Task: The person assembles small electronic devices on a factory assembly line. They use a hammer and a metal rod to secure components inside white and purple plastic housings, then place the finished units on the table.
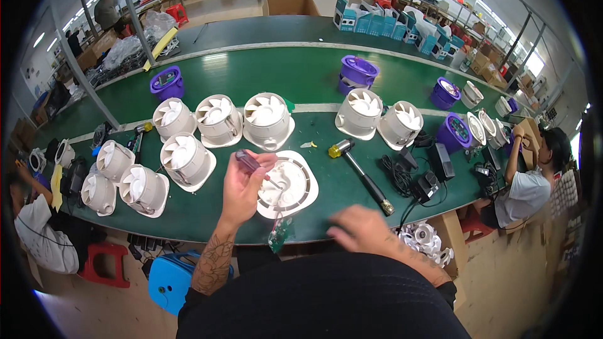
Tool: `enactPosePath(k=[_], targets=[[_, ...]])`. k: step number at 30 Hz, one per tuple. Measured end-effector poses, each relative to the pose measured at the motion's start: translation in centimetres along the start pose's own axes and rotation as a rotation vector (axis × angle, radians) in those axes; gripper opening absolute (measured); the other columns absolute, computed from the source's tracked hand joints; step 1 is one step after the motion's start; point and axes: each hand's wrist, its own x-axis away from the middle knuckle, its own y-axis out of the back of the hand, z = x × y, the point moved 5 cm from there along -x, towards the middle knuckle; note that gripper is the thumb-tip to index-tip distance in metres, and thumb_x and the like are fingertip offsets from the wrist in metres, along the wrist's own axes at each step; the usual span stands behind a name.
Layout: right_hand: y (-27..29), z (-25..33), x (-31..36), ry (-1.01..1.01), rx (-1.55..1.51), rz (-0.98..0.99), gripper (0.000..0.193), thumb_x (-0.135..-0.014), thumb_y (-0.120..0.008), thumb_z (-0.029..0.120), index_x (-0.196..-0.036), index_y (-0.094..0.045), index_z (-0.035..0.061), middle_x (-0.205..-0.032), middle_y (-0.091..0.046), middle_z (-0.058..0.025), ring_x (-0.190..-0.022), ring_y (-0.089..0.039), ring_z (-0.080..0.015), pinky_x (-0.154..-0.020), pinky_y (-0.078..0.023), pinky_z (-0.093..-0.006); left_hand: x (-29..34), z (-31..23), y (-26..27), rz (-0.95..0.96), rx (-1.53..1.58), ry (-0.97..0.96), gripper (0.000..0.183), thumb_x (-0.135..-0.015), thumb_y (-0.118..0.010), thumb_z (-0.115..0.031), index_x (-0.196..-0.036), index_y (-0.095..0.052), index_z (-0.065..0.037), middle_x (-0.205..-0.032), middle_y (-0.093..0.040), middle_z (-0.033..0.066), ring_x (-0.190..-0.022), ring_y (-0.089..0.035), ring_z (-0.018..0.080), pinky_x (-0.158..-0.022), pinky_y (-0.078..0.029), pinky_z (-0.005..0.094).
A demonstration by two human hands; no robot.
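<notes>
My left hand (242, 185) is closed around the dark reddish handle of a screwdriver (247, 161). Its thin shaft slants down to the right over a white round fan base (301, 196), which lies on the green bench in front of me. From that base, wires run toward me to a small green circuit board (277, 236) at the bench's near edge. My right hand (361, 229), blurred by motion, is over the near edge to the right of the base. Its fingers point left, and whether they hold anything does not show.
White fan housings (269, 116) stand in groups left and beyond. A yellow-headed hammer (361, 176), black power adapters (429, 185) and purple tubs (453, 132) lie rightward. Below the right edge is a box of white parts (427, 242). People sit at both sides.
</notes>
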Motion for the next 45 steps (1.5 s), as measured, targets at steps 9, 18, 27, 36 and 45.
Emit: enactPosePath(k=[9,18,27,36,45], targets=[[-0.1,-10.7,3.6,-0.428,0.314,-0.059,0.042,-0.080,-0.068,0.015,-0.115,-0.053,-0.0026,-0.099,-0.058,-0.0160,-0.093,-0.057,-0.0344,-0.080,-0.048,-0.0409,-0.3,2.6,-0.6,0.080,-0.055,0.127,0.022,-0.095,-0.047,-0.002,-0.115,-0.038,-0.001,-0.114,-0.059,0.0220,-0.110,-0.058,0.0267,-0.090,-0.047,0.0333],[-1.0,-16.1,2.8,-0.687,0.306,0.059,0.035,-0.079,-0.064,0.017,-0.106,-0.052,-0.0004,-0.106,-0.055,-0.0218,-0.101,-0.056,-0.0384,-0.082,-0.050,-0.0463,-2.7,2.8,-2.2,0.143,-0.179,0.224,0.020,-0.093,-0.054,-0.017,-0.078,-0.052,-0.004,-0.085,-0.068,0.0114,-0.087,-0.061,0.0137,-0.068,-0.045,0.0241],[-0.7,-15.4,2.3,-0.960,-0.268,0.181,0.029,-0.086,-0.060,0.018,-0.105,-0.052,-0.0035,-0.071,-0.055,-0.0123,-0.066,-0.060,-0.0246,-0.056,-0.049,-0.0375,-3.4,3.6,-2.4,0.039,-0.379,0.136,0.031,-0.091,-0.060,-0.023,-0.081,-0.069,0.004,-0.067,-0.064,0.0037,-0.062,-0.055,0.0088,-0.063,-0.046,0.0261],[8.8,2.0,-2.8,-0.566,-0.419,0.082,0.020,-0.095,-0.052,0.018,-0.106,-0.051,0.0022,-0.060,-0.051,-0.0062,-0.047,-0.051,-0.0202,-0.046,-0.042,-0.0348,-3.1,3.8,-2.1,0.070,-0.431,0.245,0.032,-0.089,-0.055,-0.020,-0.092,-0.065,0.011,-0.077,-0.070,0.0108,-0.071,-0.065,0.0141,-0.072,-0.050,0.0274],[11.6,6.8,-6.2,-0.386,-0.174,0.169,0.018,-0.088,-0.054,0.008,-0.104,-0.049,0.0012,-0.063,-0.056,-0.0162,-0.053,-0.057,-0.0294,-0.051,-0.042,-0.0388,-2.8,4.0,-2.8,0.068,-0.412,0.226,0.030,-0.090,-0.054,-0.021,-0.076,-0.064,0.004,-0.068,-0.067,0.0063,-0.061,-0.060,0.0158,-0.095,-0.041,0.0317]])
